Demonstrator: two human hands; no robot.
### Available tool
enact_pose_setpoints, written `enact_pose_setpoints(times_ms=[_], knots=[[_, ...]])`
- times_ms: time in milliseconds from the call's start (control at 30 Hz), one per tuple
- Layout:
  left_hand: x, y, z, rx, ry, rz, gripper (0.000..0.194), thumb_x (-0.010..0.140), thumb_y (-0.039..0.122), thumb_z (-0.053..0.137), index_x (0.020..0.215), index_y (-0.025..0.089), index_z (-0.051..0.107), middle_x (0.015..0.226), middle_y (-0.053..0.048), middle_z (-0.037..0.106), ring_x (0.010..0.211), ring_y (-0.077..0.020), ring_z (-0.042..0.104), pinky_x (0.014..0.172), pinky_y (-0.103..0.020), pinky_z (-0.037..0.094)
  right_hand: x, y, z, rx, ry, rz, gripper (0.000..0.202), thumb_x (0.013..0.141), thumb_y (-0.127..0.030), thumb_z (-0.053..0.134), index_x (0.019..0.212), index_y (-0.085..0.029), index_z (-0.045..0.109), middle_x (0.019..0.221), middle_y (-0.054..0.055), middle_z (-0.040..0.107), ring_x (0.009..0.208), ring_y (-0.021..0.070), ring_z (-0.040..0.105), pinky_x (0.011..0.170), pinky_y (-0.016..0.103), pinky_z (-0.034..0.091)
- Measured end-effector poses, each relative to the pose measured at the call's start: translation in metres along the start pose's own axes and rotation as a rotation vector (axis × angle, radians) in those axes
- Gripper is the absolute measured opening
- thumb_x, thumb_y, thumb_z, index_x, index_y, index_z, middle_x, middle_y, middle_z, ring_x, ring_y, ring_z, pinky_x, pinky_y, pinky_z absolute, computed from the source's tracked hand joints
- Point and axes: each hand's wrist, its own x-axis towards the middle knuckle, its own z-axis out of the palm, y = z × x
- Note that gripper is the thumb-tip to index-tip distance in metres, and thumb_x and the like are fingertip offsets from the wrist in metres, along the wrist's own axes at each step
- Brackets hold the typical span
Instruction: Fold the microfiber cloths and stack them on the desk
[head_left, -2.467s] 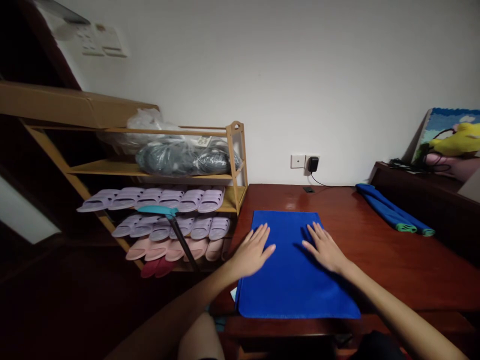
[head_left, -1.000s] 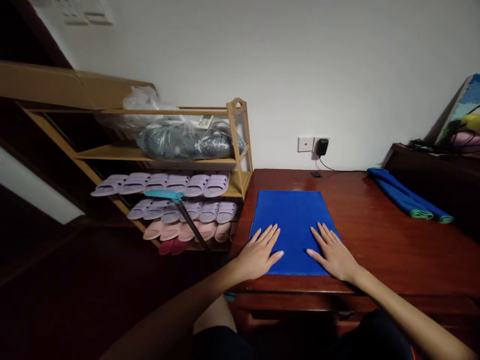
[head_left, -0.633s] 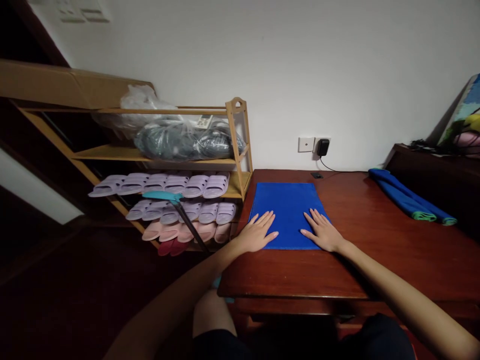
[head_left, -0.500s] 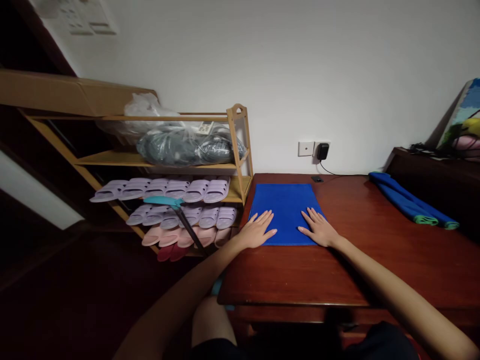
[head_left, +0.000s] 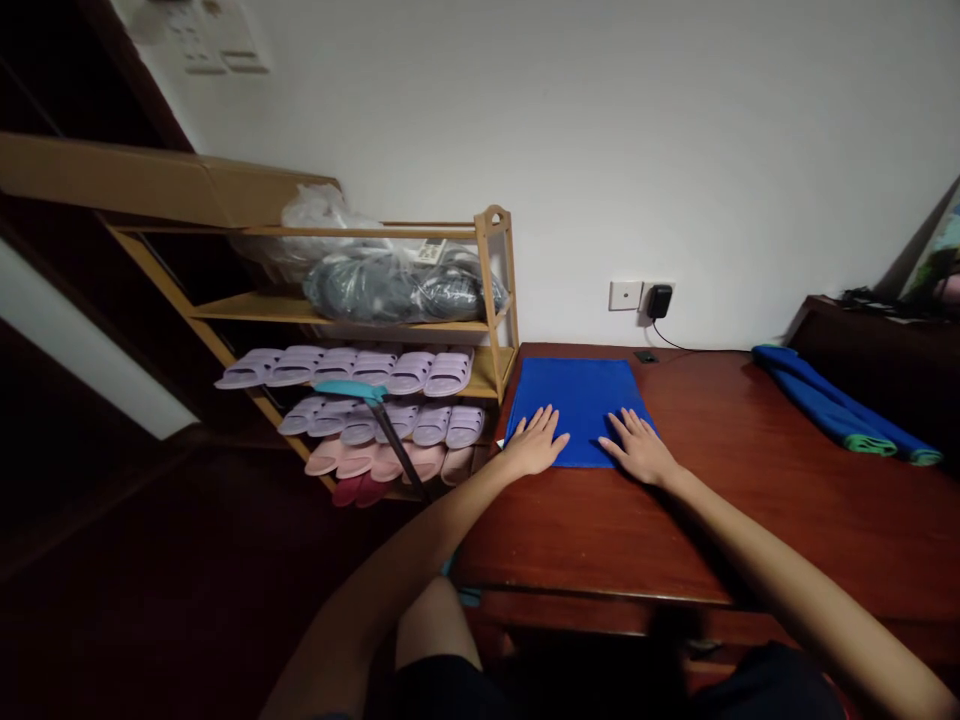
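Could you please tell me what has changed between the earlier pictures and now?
The blue cloth has moved across the table toward the wall, the left hand and right hand going forward with it. Both hands lie flat on it as before; the rolled blue cloths and the lilac slippers have not moved.

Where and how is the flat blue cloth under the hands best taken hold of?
The blue cloth is probably best pinched along its near edge, coming from the person's side. It lies flat on the wooden desk, so an edge seems the likeliest grip, and this one shows between the left hand and right hand.
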Motion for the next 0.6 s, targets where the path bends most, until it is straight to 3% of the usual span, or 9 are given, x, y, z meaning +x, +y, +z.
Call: enact_pose_setpoints(times_ms=[167,600], knots=[[0.008,-0.002,0.01,0.044,0.069,-0.04,0.076,0.092,0.062,0.015,0.149,0.012,0.02,0.156,-0.01,0.01,0.144,-0.0228,0.006,0.114,-0.046,0.008,0.002,-0.002,0.006,-0.037,-0.033,0.013,0.085,0.084,-0.075,0.012,0.149,-0.022,0.021,0.156,0.009,0.012,0.143,0.0242,0.003,0.115,0.043,0.008],[0.05,-0.035,0.001,0.027,0.039,-0.047,0.075,0.091,0.064,0.015,0.149,0.016,0.02,0.156,-0.007,0.009,0.144,-0.0218,0.006,0.114,-0.045,0.008,0.052,-0.002,0.007,-0.039,-0.063,0.051,0.086,0.083,-0.076,0.011,0.15,-0.022,0.019,0.156,0.009,0.01,0.143,0.0231,0.002,0.114,0.04,0.005]])
